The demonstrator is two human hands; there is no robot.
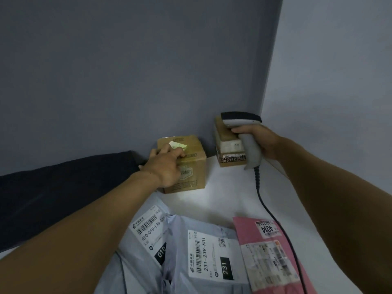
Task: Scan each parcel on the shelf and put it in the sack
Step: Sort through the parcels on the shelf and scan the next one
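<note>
Far left: dark fabric (63, 187) lies against the grey back wall; whether it is the sack cannot be told.

Left hand (167, 166): reaches forward, fingers curled over the top edge of a cardboard box (195, 172), grasping it. The box stands on the white shelf (229, 194), close to the back wall. A torn pale label (177, 145) sits on its top, just at the fingertips.

Near edge, centre: two grey poly mailers overlap. The left one (146, 247) carries a label reading 010-010-L30; the right one (210, 225) reads 231-239-K01.

Back corner: a second cardboard parcel (229, 145), with a white band and a patterned strip, stands well apart from the first box.

Right hand (261, 143): clenched round the grip of a grey barcode scanner (244, 124), index finger at the trigger. The scanner head sits in front of the corner parcel; contact cannot be told. Its coiled cable (267, 204) runs down toward the viewer.

Lower right: a pink mailer (267, 251), tagged 4014, lies flat and overlaps the right grey mailer.
</note>
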